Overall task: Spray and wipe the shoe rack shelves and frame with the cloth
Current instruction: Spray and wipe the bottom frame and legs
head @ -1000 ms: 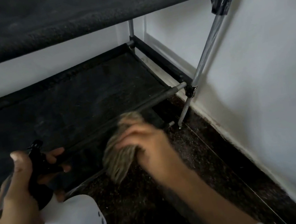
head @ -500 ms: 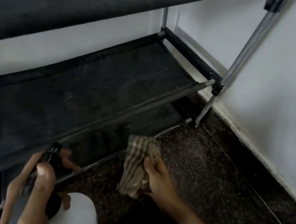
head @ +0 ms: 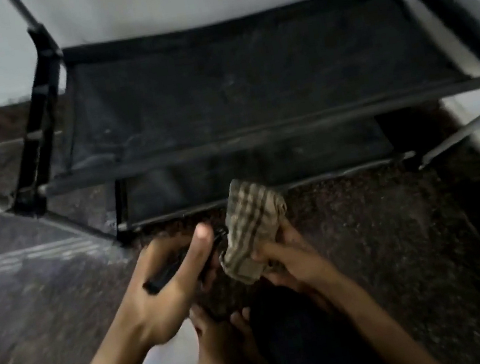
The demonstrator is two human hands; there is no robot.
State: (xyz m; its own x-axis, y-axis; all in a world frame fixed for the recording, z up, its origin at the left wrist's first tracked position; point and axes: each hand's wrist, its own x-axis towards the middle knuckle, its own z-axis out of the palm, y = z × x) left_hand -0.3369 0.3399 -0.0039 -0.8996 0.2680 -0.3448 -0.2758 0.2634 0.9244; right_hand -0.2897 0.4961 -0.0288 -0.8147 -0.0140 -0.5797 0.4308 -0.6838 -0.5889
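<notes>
The right hand (head: 288,263) is gripping a bunched checked cloth (head: 253,228), its fingers curled round the lower folds, so that the cloth is standing up from the fist toward twelve o'clock. The left hand (head: 166,280) is wrapped round the black trigger head of a spray bottle (head: 179,264); the thumb is lying along the top and pointing to one o'clock, while the other fingers are hidden under the head, so whether one is on the trigger cannot be told. The bottle's white body is showing below the wrist, at six o'clock. The nozzle is almost touching the cloth, just at nine o'clock of it.

The shoe rack (head: 42,96) is lying at twelve o'clock of both hands, its long axis running from nine to three o'clock. Its lowest shelf (head: 261,167) is the nearest surface, directly beyond the cloth; the wider shelf above (head: 234,89) is sitting farther back. The right hand is the nearer to the lowest front rail.

The shelves are looking like dark, slack woven fabric with pale dusty smears, stretched between thin metal tubes joined by black plastic corner pieces. The cloth is soft and ribbed with brown stripes. The floor (head: 381,238) is dark speckled stone.
</notes>
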